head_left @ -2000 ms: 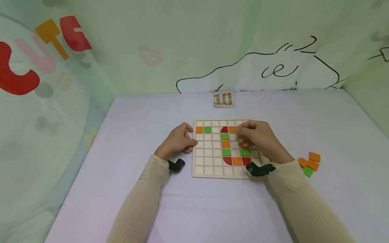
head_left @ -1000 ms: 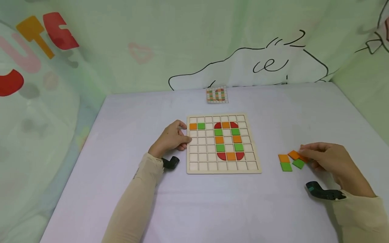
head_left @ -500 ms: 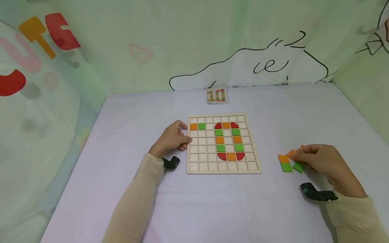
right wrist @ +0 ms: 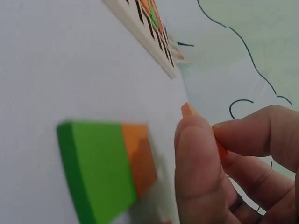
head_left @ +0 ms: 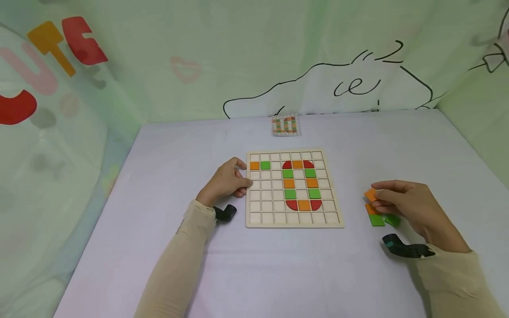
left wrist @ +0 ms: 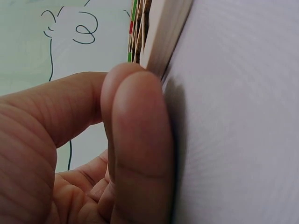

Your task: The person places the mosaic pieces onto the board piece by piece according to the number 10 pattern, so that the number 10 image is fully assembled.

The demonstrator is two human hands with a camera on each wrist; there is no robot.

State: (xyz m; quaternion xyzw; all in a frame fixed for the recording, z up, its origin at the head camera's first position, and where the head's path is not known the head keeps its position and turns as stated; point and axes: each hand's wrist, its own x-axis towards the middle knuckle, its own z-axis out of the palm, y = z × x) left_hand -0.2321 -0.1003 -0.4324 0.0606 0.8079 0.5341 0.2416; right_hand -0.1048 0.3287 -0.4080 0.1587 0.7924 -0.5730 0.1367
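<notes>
orange tile in the right hand, board off to the left

the tile, seemingly square and so with no long axis to speak of, is pinched between the right hand's thumb and fingers; whether a second piece is tucked in there, i cannot tell. just on its near side an orange square and a green square lie edge to edge, another green piece by the fingers. the board lies leftward, well apart from the tile. nearer to it is the left hand, thumb and fingers loosely apart, touching its left edge. beyond the board, a patterned card stands or lies at the tabletop's far side.
</notes>
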